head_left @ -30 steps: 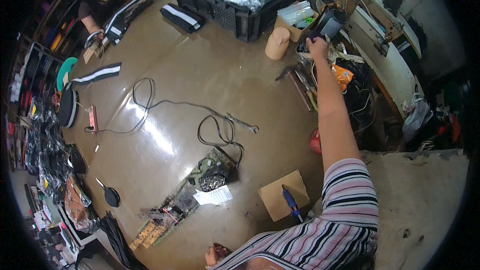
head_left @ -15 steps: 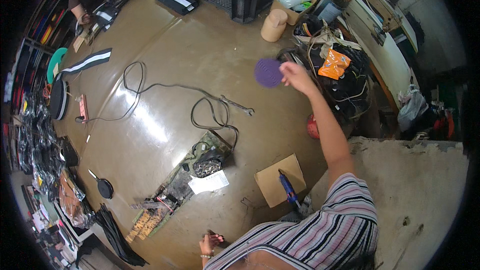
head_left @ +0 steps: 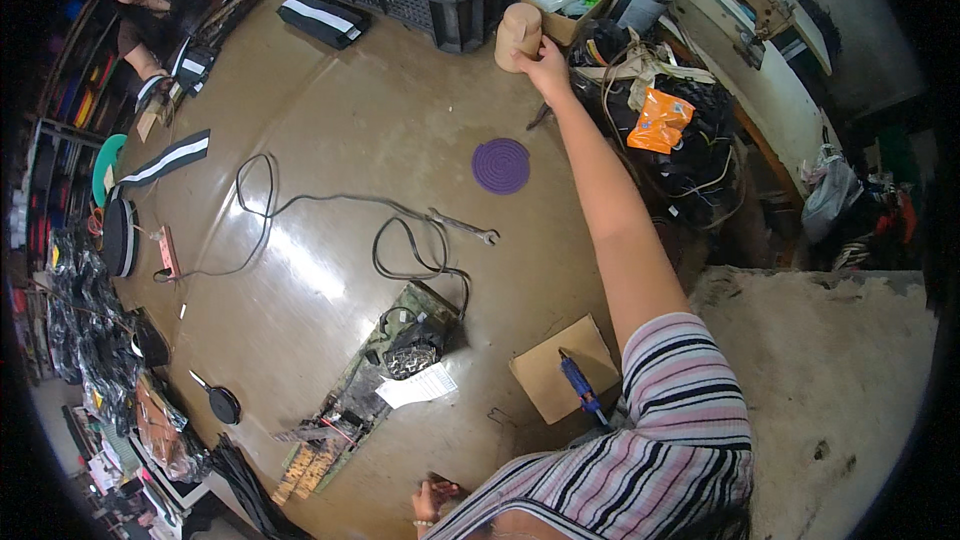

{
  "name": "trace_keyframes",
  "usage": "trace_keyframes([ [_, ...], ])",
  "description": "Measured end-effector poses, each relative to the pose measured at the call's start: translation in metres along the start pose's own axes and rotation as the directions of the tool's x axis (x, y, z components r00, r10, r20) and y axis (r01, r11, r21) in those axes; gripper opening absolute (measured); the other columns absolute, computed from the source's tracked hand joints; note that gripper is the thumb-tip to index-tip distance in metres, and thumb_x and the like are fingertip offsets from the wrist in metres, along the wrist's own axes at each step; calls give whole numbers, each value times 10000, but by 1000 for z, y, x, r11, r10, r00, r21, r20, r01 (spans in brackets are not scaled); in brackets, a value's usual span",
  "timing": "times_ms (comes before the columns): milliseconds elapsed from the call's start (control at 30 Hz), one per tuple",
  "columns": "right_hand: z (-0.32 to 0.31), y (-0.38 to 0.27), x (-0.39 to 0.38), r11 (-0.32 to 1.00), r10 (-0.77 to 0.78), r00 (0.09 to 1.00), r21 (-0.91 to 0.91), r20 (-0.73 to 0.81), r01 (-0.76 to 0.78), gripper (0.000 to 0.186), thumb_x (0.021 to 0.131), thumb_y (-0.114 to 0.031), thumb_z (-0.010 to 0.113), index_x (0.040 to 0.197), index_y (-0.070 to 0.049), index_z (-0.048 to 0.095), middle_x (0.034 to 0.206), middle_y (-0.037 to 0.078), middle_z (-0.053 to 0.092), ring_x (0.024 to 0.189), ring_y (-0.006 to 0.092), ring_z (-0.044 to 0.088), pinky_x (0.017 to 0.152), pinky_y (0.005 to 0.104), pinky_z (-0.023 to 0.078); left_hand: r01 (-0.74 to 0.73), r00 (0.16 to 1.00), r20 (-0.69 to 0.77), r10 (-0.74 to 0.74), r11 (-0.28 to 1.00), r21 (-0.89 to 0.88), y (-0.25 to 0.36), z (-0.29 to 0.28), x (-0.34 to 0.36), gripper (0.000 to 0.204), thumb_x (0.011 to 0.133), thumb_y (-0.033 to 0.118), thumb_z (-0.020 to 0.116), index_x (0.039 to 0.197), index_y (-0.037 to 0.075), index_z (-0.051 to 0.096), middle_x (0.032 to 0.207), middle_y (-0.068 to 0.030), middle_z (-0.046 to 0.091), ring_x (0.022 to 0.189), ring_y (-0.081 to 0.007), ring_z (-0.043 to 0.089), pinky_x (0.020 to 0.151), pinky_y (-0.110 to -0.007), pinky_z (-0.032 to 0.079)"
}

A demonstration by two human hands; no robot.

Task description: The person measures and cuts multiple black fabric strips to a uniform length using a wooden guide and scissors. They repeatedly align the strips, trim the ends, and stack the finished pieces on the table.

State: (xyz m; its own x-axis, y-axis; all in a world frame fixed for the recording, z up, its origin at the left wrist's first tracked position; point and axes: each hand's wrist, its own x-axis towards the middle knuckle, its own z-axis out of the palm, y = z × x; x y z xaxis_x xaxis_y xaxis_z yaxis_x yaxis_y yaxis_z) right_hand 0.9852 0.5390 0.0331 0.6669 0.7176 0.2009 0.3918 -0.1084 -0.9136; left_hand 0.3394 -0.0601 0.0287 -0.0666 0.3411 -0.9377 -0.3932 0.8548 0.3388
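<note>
My right hand (head_left: 545, 72) reaches to the far side of the table, its fingers closed around the side of a tan lidded jar (head_left: 519, 37), which stands upright. Nearer to me, a round purple coiled mat (head_left: 501, 166) lies flat on the tabletop. My left hand (head_left: 432, 498) rests at the near table edge, fingers loosely bent and apart, with no held thing visible. Between the hands lie a wrench (head_left: 466, 227) with a looped black cable (head_left: 350, 199), and a blue glue gun (head_left: 580, 384) on a cardboard square (head_left: 545, 390).
A black plastic crate (head_left: 400, 2) of wrapped goods stands at the far edge. Right of it is a cluttered heap with an orange packet (head_left: 660, 121). A narrow worn board (head_left: 345, 420) carries a white paper (head_left: 417, 386). Another person (head_left: 160, 10) works at far left.
My right hand has let go of the purple mat, which now lies flat, and moved farther away to take hold of the tan jar. The view has shifted slightly.
</note>
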Motion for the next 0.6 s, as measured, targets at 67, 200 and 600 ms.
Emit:
trace_keyframes([
  [67, -16, 3, 3, 999, 28, 997, -29, -71, -30, 525, 696, -195, 690, 1153, 7, 529, 1073, 227, 519, 991, 356, 535, 879, 416, 424, 42, 998, 37, -41, 999, -33, -6, -11, 9, 335, 904, 213, 407, 775, -77, 513, 801, -246, 622, 732, -376, 654, 666, -475, 559],
  [200, -70, 2, 8, 806, -257, 898, -592, -357, -5, 414, 768, -226, 674, 1129, -64, 551, 1135, 143, 481, 1068, 326, 470, 909, 416, 396, 91, 996, 33, -86, 975, -202, -16, -25, 16, 322, 893, 205, 409, 732, -57, 503, 793, -239, 619, 728, -376, 654, 663, -480, 558],
  [600, -116, -63, -67, 390, -609, 731, -686, 308, 614, 158, 802, -134, 567, 943, -109, 633, 931, 53, 595, 933, 269, 514, 783, 396, 430, -19, 991, -124, 49, 973, 232, -6, 5, -4, 428, 898, 280, 384, 811, -83, 593, 771, -203, 662, 696, -295, 669, 566, -357, 542],
])
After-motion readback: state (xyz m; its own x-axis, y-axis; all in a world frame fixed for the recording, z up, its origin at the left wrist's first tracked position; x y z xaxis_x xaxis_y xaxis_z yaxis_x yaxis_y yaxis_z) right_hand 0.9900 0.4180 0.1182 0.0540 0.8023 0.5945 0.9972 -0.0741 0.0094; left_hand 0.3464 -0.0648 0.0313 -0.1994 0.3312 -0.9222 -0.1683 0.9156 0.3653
